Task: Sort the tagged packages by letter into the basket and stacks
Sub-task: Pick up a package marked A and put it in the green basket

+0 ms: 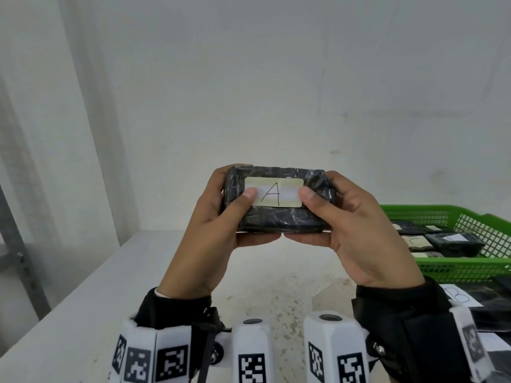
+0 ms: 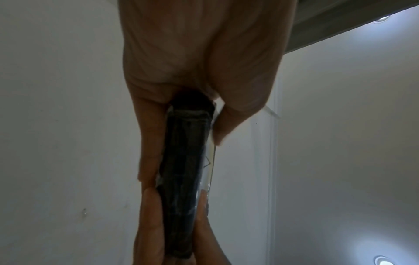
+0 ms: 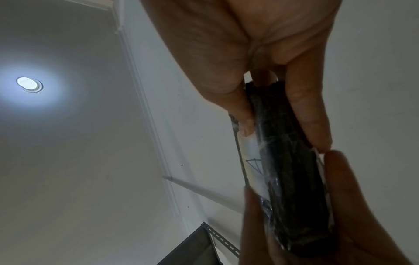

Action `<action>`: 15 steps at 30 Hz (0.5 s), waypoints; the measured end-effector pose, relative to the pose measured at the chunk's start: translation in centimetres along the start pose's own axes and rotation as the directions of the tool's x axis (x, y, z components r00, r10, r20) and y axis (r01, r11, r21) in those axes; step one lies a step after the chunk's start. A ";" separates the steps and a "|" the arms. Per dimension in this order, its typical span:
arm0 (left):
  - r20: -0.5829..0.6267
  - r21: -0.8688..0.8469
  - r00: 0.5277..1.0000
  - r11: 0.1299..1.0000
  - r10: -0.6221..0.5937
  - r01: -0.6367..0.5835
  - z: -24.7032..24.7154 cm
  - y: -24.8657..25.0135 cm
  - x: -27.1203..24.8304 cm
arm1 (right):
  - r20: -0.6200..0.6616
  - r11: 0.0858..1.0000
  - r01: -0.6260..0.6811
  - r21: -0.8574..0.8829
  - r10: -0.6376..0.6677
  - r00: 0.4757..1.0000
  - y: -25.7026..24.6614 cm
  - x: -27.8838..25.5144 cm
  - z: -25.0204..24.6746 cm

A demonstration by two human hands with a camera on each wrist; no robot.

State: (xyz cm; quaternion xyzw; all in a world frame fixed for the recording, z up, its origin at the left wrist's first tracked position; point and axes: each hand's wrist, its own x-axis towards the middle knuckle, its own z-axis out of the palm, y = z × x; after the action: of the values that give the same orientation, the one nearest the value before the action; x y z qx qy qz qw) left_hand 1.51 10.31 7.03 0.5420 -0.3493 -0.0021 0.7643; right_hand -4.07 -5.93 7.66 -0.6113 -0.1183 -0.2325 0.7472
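A black wrapped package [image 1: 279, 214] with a white tag marked "A" [image 1: 272, 193] is held up in front of the wall, above the white table. My left hand [image 1: 221, 217] grips its left end, thumb on the tag's edge, fingers behind and under. My right hand [image 1: 340, 219] grips its right end the same way. In the left wrist view the package [image 2: 186, 179] appears edge-on between my fingers; the right wrist view shows the package [image 3: 292, 179] likewise. A green basket [image 1: 470, 268] at the right holds several black tagged packages [image 1: 453, 244].
The white table [image 1: 91, 294] runs below my hands, with its left edge beside a grey metal rack post [image 1: 19, 261]. More black packages lie in front of the basket at the right, one tagged "B" [image 1: 459, 295]. A white wall stands behind.
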 end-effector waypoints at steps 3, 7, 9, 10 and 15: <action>0.031 -0.009 0.999 1.000 0.011 -0.011 0.1 0.1 0.0 | 0.015 1.000 -0.018 -0.009 0.018 1.000 -0.2 0.0 -0.2; 0.026 0.007 0.999 0.999 0.045 -0.046 0.2 -0.1 0.0 | 0.029 0.998 -0.053 -0.030 0.054 0.998 -0.4 0.0 -0.2; 0.051 0.015 0.997 0.998 0.056 -0.057 0.1 -0.4 0.0 | -0.014 0.999 -0.017 -0.029 0.017 1.000 -0.4 0.0 0.0; 0.059 0.014 0.996 0.998 0.060 -0.061 0.1 -0.4 0.0 | -0.033 0.999 0.007 -0.032 -0.008 0.999 -0.4 -0.1 0.1; 0.069 -0.020 0.992 0.994 0.104 -0.103 0.1 -0.5 0.0 | -0.028 0.995 0.027 -0.094 -0.030 0.999 -0.3 -0.1 0.1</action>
State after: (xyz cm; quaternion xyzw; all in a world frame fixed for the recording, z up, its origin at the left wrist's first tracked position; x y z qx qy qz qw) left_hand 1.69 10.04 6.67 0.5164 -0.4035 0.0155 0.7552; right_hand -4.28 -5.88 7.92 -0.6403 -0.1050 -0.2575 0.7160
